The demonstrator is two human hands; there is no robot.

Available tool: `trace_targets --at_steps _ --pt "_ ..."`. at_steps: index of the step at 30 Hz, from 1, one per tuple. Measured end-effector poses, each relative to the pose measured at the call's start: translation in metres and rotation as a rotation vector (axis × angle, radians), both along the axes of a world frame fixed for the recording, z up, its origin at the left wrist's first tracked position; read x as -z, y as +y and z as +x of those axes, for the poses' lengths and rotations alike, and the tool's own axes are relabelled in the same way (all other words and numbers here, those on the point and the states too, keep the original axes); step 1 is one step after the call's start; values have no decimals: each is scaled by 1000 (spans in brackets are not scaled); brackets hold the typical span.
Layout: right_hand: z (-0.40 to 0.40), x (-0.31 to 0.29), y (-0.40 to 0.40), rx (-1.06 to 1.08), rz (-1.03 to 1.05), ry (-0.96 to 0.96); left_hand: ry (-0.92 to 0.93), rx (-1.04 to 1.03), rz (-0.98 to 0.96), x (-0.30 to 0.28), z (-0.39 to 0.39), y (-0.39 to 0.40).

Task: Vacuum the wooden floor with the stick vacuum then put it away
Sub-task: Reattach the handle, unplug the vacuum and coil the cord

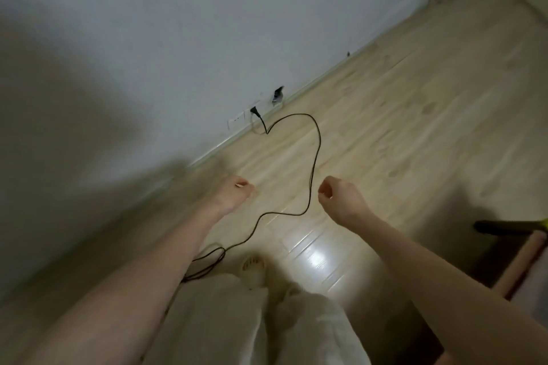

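Between both forearms, low in the head view, the left hand (234, 194) and right hand (338, 195) are raised over the floor (415, 115), fingers curled in, both clenched on nothing that shows; the left is motion-blurred, so a thin pinch can't be ruled out. Black cord (311, 169) runs on the floor between the two hands, touching neither, then loops up to a plug (255, 112) seated in the wall socket (237, 121) at the skirting; toward the person it trails back past the left forearm into a loose coil near the slippered foot (253, 268). Cord still plugged and slack, probably because the vacuum sits behind or beside the person. Vacuum itself: not clearly in view; a dark bar with a yellow tip (510, 227) at the right edge could be part of it, can't tell. It lies above a wooden furniture leg (522, 264). Judgement: hands look ready to gather cord or reach for the plug, so likely the put-away stage, but the pictures don't settle that.
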State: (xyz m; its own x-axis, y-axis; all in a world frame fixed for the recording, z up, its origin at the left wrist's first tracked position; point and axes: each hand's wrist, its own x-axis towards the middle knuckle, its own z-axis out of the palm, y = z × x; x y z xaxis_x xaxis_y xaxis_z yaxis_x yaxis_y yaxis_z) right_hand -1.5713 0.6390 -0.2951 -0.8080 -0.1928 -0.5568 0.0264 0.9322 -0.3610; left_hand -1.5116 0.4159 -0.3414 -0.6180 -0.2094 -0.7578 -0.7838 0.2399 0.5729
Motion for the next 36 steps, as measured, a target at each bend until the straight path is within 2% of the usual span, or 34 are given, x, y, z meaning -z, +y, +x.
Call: trace_targets --at_steps 5,9,13,17,21,28,32,36 --pt "-105 86 -31 -102 -19 -19 -34 -297 95 72 -79 -12" --pt "-176 166 -57 -203 -76 -50 -28 -491 149 150 -142 -13" --pt "-241 263 -79 -228 -148 -72 14 -701 296 236 -205 -17" --pt "-284 361 -101 -242 -184 -103 63 -860 360 320 -254 -28" --pt "-298 436 -132 -197 -266 -128 115 -985 363 387 -288 -41" --pt "-305 499 -171 -163 -383 -87 256 -1018 406 449 -334 -60" --pt "-312 509 -172 -141 -404 -21 354 -1041 496 453 -346 -61" --pt "-313 503 -166 -211 -419 24 421 -1078 620 444 -351 -57"
